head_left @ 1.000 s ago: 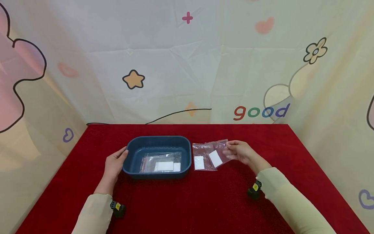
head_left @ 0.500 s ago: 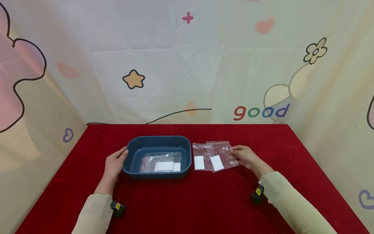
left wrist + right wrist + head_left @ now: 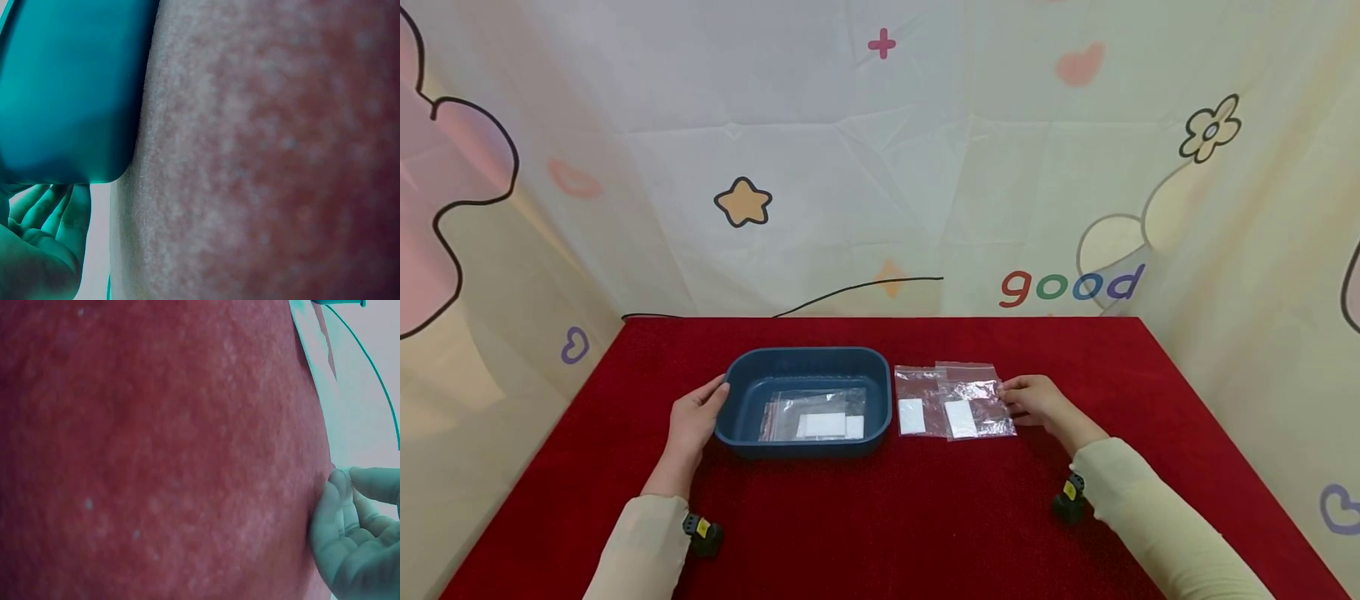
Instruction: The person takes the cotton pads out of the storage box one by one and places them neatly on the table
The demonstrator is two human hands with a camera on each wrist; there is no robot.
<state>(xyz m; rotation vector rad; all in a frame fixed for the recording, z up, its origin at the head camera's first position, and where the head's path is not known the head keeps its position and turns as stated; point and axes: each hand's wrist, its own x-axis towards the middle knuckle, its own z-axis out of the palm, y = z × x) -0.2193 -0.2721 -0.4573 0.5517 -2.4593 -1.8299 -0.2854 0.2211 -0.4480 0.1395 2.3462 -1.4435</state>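
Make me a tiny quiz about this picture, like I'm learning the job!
1. Which hand holds the blue tub?
2. True or false: the two clear bags beside the tub overlap.
3. Pick one: the fingers of the right hand are at
A) the tub's rim
B) a bag's edge
C) the curtain's star

Key: 1. The left hand. 2. True. 3. B.

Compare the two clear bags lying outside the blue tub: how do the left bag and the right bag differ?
Place: the left bag lies beside the blue tub; the right bag lies farther from it.
Contact: the right hand pinches the right bag's edge; no hand touches the left bag.
Pose: the left bag's white patch sits nearly straight; the right bag's patch tilts slightly.
Both are clear, and they overlap on the red surface.
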